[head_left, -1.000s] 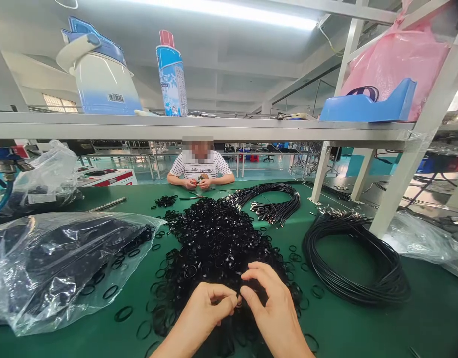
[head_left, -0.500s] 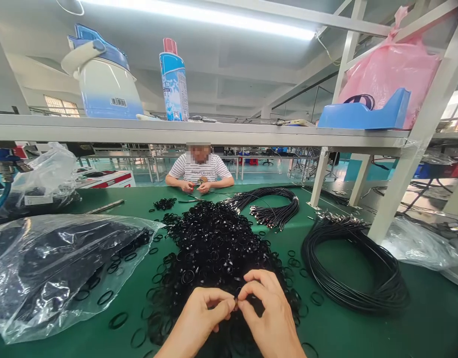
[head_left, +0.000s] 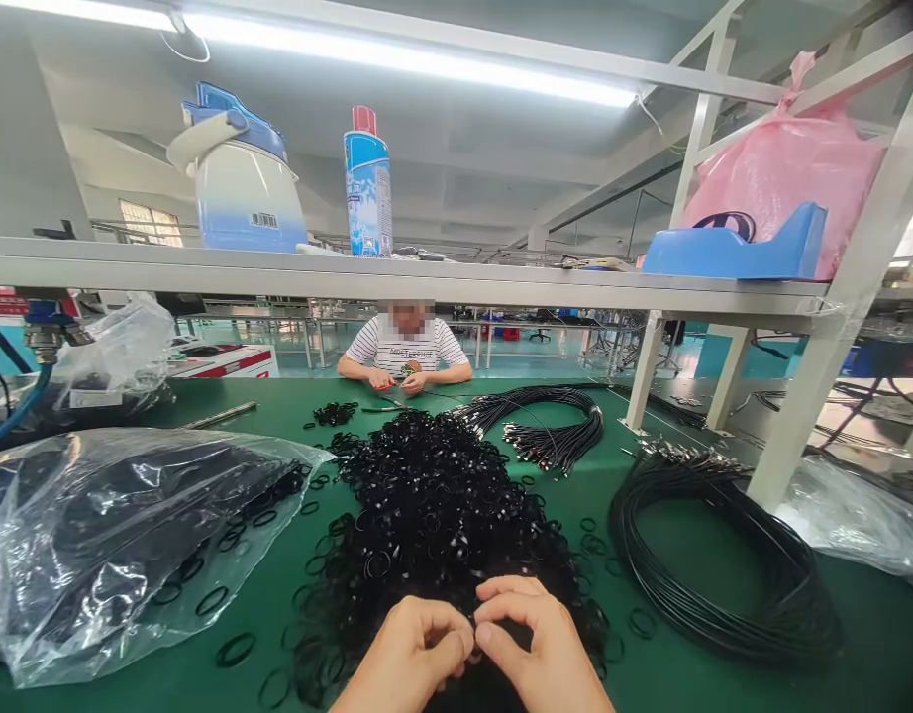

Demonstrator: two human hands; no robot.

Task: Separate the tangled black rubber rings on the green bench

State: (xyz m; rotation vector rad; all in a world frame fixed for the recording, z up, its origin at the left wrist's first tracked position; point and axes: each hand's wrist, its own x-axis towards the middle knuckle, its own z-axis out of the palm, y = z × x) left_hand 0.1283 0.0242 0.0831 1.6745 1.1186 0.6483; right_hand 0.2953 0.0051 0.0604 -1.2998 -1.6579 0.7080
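My left hand (head_left: 424,649) is closed in a pinch, thumb against index finger, low over a large pile of thin black rings (head_left: 434,485). My right hand (head_left: 535,639) meets it fingertip to fingertip, its thumb and index finger also pinched. Whatever lies between the fingertips is too small and dark to make out against the pile. Loose black rings (head_left: 236,650) are scattered on the green tabletop (head_left: 553,525) around the heap.
A clear plastic bag (head_left: 130,555) of black rings lies left. Coiled black cables (head_left: 724,594) lie right, with another cable bundle (head_left: 560,416) behind. Opposite, a person (head_left: 406,352) works with their hands. A shelf (head_left: 456,282) spans above, carrying a jug (head_left: 249,188) and spray can (head_left: 367,188).
The view has tilted upward slightly, so the scene sits lower in the picture. Both hands stay fingertip to fingertip, with the right hand's fingers drawn a little closer together.
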